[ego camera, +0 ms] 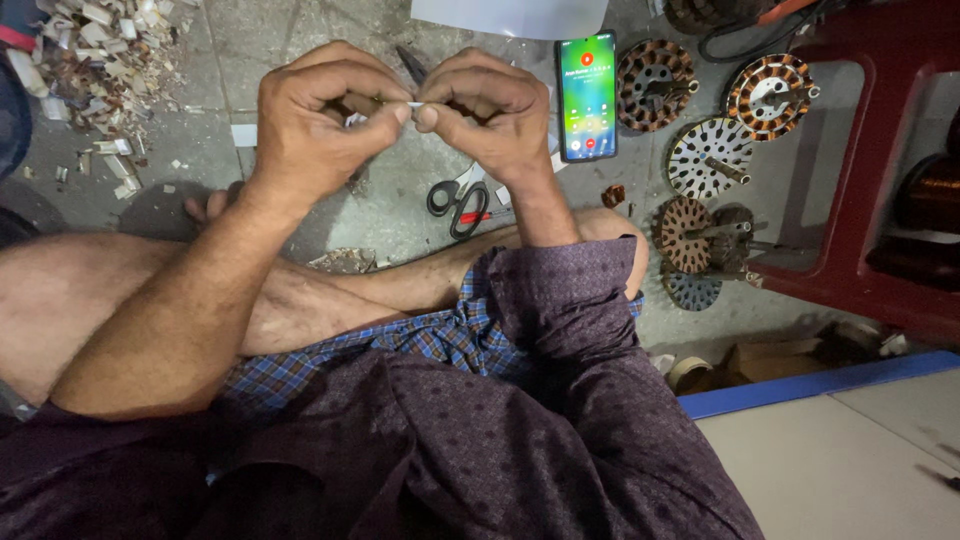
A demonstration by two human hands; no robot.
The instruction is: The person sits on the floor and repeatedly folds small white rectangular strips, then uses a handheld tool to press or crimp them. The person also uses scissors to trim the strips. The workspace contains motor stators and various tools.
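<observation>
A: Purple sleeve (pixel 560 330) nearest; hands?
B: Left hand (pixel 320 120) and right hand (pixel 490 110) both pinch a small white strip (pixel 413 104) between them. Looks mid-work; wound stators (pixel 655 85) right of right hand lie untouched.

scissors (pixel 458 205) below hands | phone (pixel 587 95) right | motor stators (pixel 708 157) further right, apparently floor-laid
</observation>
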